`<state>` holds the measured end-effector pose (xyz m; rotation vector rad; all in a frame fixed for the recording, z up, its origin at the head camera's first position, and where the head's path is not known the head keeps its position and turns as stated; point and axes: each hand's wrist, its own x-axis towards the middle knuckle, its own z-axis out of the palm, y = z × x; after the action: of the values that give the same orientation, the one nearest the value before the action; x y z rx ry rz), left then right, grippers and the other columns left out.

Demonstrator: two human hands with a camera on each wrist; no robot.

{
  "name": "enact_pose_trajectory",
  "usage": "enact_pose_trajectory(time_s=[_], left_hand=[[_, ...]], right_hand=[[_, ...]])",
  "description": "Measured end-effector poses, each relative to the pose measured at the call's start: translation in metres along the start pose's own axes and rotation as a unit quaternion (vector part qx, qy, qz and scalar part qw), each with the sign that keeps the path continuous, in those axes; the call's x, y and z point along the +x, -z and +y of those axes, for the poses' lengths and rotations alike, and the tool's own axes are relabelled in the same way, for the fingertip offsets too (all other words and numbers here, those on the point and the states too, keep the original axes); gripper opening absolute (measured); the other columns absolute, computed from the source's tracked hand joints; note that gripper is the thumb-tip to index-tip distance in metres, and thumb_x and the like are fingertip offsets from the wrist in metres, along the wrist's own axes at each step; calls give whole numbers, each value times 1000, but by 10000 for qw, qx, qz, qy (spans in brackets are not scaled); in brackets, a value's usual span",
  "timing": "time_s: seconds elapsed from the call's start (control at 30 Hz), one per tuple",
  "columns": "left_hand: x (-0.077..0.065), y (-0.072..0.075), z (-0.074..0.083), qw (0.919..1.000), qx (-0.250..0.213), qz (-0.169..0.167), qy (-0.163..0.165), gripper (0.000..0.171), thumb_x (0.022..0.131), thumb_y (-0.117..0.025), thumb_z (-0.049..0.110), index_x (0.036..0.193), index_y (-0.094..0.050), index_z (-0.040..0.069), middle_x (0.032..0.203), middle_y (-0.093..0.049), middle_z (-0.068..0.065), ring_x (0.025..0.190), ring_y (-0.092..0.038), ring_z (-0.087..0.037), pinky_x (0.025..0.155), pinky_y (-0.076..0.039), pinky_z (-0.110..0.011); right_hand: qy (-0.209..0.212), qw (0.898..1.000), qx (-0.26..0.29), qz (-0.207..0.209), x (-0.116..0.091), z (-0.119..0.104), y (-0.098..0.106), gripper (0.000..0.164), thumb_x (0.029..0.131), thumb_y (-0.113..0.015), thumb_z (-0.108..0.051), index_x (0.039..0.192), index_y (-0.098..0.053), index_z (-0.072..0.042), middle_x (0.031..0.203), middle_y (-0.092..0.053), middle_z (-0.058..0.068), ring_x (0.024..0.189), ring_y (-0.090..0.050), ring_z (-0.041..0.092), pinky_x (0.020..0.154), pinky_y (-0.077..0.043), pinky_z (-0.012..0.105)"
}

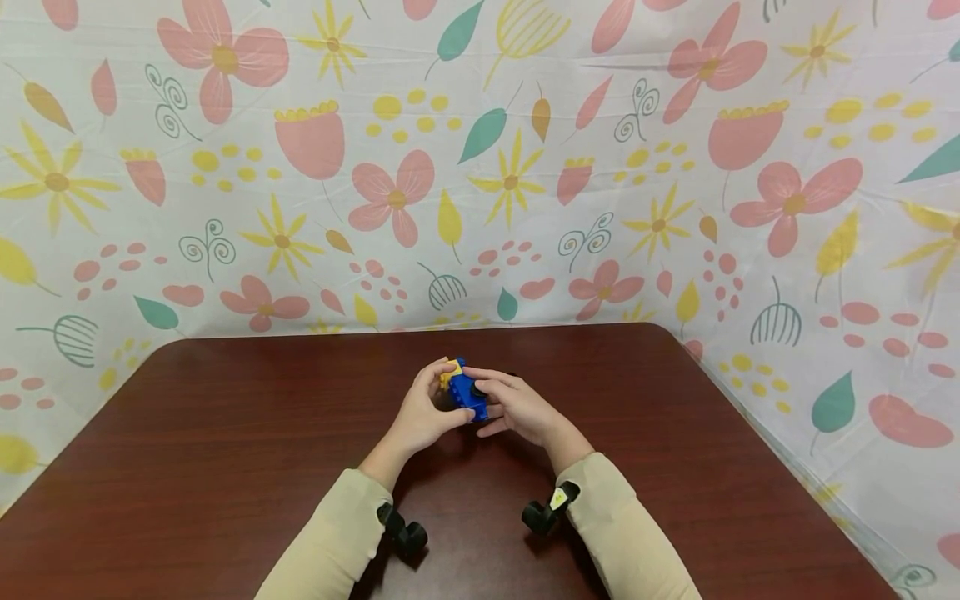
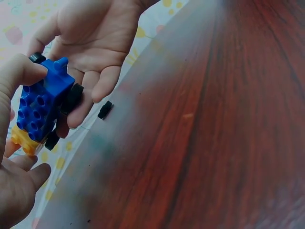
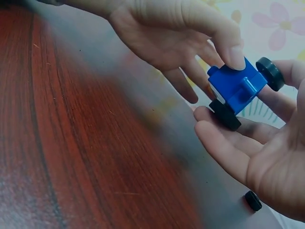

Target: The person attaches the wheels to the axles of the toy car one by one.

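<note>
Gotta say, the blue toy car [image 2: 59, 82] looks to be made of smooth, fairly shiny plastic, and the yellow block [image 2: 24, 138] on it is done in the same stuff. The black wheels [image 3: 226, 114] are finished more matt. The table [image 1: 262, 458] is surfaced in dark wood grain, kinda glossy on the near side. Lightly creased cloth [image 1: 420, 50] is hung on the far side; matt fabric is used for the near sleeves [image 1: 330, 542].
</note>
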<state>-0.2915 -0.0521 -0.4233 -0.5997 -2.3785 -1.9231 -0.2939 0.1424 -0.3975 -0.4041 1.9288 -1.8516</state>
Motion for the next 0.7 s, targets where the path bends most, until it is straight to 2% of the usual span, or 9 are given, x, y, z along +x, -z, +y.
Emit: enact_pose_trajectory(time_s=[0.33, 0.7], left_hand=[[0, -1, 0, 10000, -17, -13, -32, 73, 74, -79, 12, 136, -41, 14, 153, -25, -7, 138, -34, -31, 110, -31, -52], [0, 0, 1, 9999, -41, -18, -106, 75, 74, -79, 13, 138, -39, 12, 153, -26, -7, 137, -36, -32, 110, -31, -52]], right_hand=[[36, 9994, 338, 64, 2, 3, -2, 48, 99, -47, -32, 144, -39, -16, 136, -46, 21, 84, -68, 19, 65, -57, 33], [173, 9988, 372, 278, 2, 4, -5, 47, 98, -49, -29, 141, -43, -12, 125, -54, 19, 77, -69, 19, 60, -56, 29]])
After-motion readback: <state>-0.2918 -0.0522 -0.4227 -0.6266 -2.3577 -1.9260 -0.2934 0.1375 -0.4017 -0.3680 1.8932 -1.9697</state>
